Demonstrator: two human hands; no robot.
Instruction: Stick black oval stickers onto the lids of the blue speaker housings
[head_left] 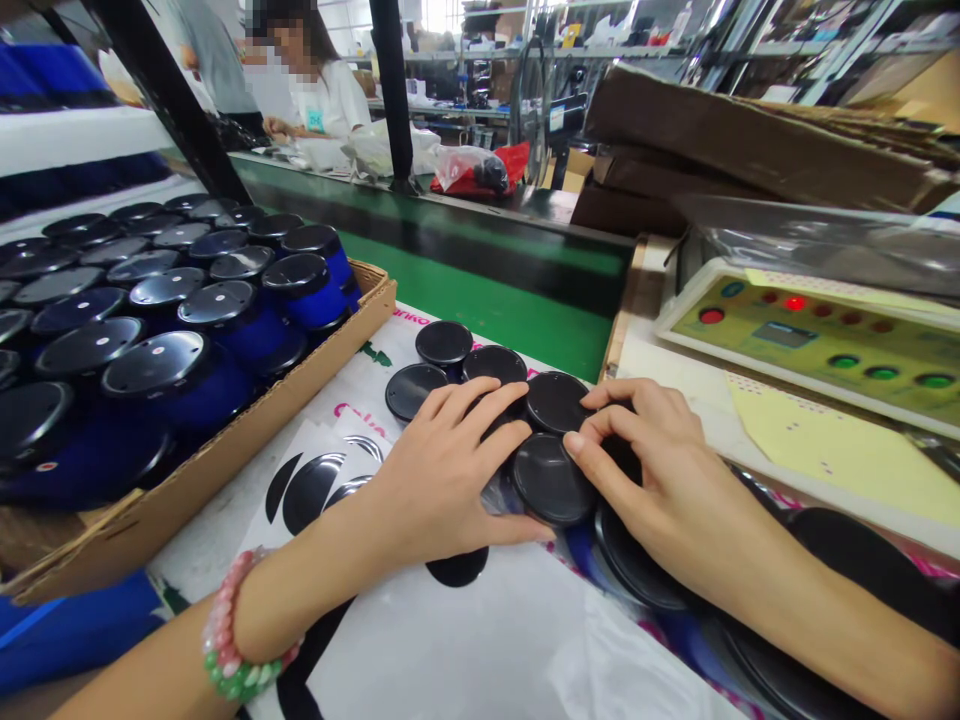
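Several blue round units with glossy black tops stand in a cluster on the table. My left hand (442, 470) spreads its fingers over the cluster, fingertips at a black top (491, 364) and thumb stretched toward a nearer black-topped unit (553, 480). My right hand (645, 450) is curled at the right side of that nearer unit, thumb and index finger pinched together by its rim. Whatever lies between those fingertips is too small to make out. White sheets with black round stickers (313, 492) lie beside my left forearm, partly hidden by it.
A cardboard tray (330, 365) of blue units with black tops stands at left. On the right is a machine (817, 340) with buttons and a lit red lamp, below stacked cardboard (750, 140). A green conveyor belt (480, 290) runs behind; a person (330, 100) works beyond it.
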